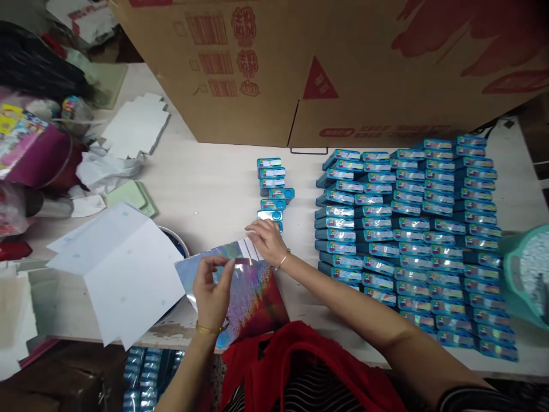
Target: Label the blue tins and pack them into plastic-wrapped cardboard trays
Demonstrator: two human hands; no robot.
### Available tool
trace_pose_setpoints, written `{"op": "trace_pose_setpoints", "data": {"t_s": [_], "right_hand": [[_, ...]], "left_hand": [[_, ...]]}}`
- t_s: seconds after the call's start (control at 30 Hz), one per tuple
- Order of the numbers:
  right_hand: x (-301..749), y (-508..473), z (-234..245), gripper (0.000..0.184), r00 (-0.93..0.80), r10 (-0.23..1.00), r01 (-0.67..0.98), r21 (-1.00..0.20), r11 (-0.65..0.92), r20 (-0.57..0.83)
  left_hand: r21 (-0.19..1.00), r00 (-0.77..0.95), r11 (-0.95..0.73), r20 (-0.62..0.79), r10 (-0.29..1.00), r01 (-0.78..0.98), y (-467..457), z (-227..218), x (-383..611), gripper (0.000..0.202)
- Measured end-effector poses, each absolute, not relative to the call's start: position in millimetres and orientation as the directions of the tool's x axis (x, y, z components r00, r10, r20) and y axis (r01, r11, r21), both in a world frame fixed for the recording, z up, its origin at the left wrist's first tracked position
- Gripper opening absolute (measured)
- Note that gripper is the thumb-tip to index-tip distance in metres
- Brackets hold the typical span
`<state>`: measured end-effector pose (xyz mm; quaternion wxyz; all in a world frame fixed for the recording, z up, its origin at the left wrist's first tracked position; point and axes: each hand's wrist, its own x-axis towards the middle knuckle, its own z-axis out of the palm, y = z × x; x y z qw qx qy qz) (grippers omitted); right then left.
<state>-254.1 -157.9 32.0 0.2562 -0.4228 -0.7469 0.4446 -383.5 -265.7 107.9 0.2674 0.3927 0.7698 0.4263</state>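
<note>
shiny sheet (253,292) lies on counter (214,189); left hand (213,292) half-curled over it, right hand (270,243) loosely bent beside blue boxes (278,193); either grip: cannot tell.

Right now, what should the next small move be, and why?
Probably a short reach of the right hand to the near end of the short column of blue cases: its fingers are already close by, while the left hand is over the shiny sheet, thumb and finger close together. Whether they pinch something is unclear.
</note>
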Motion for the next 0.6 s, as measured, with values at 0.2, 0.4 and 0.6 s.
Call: {"op": "trace_pose_setpoints", "data": {"t_s": [0.2, 0.4, 0.6], "right_hand": [[-236.4, -174.9, 49.6, 0.045, -0.386, 0.908, 0.065, -0.986, -0.151, -0.165], [-214.0, -132.0, 40.9, 0.034, -0.216, 0.958, 0.217, -0.966, -0.143, -0.19], [-181.0, -62.7, 27.2, 0.028, -0.127, 0.988, 0.584, -0.812, 0.0, -0.091]], "left_hand": [[0.928, -0.607, 0.369, -0.319, 0.728, -0.045, -217.9, 80.8, -377.4, 0.027], [0.911, -0.535, 0.412, -0.34, 0.773, 0.016, -166.3, 52.3, -357.9, 0.024], [0.877, -0.508, 0.307, -0.085, 0.857, 0.371, -91.1, 23.8, -333.4, 0.011]]}}
